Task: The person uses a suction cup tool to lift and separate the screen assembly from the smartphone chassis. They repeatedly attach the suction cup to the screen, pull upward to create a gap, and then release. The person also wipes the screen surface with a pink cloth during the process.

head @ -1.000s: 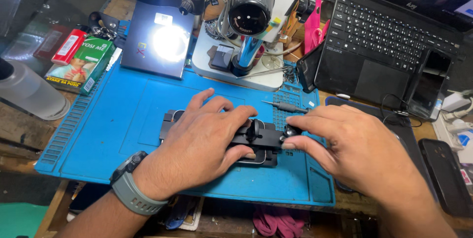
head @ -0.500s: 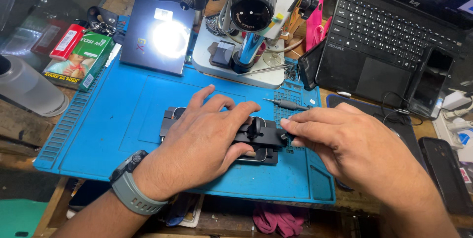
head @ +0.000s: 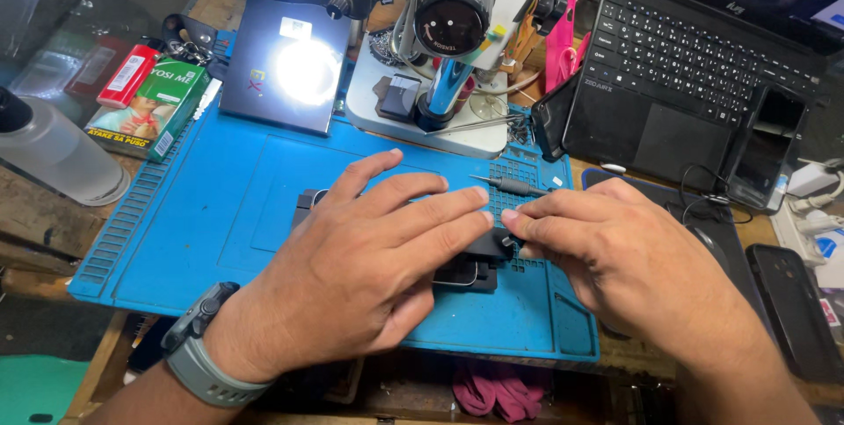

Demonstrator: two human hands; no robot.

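My left hand [head: 369,254] lies flat, palm down, pressing on a dark phone held in a black clamp fixture [head: 470,268] on the blue work mat [head: 220,214]. Most of the phone and fixture is hidden under that hand. My right hand [head: 615,254] pinches the small black knob [head: 507,240] at the fixture's right end with thumb and fingers. A grey watch sits on my left wrist.
A thin screwdriver [head: 510,184] lies on the mat behind my right hand. A microscope stand [head: 444,56] and a lit dark pad [head: 286,69] stand at the back. An open laptop [head: 694,56], two phones [head: 796,306] and a green box [head: 149,108] surround the mat.
My left hand has spread further over the fixture and now covers it. My right hand's fingers have closed in on the knob at the fixture's right end.
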